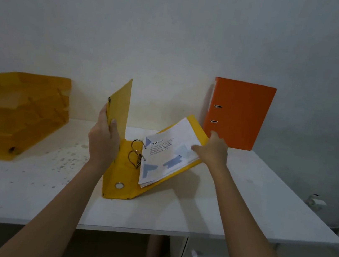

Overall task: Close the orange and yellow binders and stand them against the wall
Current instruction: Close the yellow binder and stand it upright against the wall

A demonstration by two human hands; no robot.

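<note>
yellow binder (123,108) | orange binder (237,114) | white page (168,159) (blue shapes) | white table (242,194)

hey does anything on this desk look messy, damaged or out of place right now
Yes. The white desk has dark specks and stains scattered left of the yellow binder. That binder is open, its invoice pages fanned unevenly on the rings. The orange binder stands closed against the wall, leaning slightly.

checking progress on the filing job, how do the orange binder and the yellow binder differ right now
The orange binder is closed; the yellow binder is open, with its rings and an invoice page showing. The orange one stands upright at the wall, untouched; the yellow one rests on its spine mid-table, the left hand holding one cover and the right hand the other. Both are ring binders.
</note>
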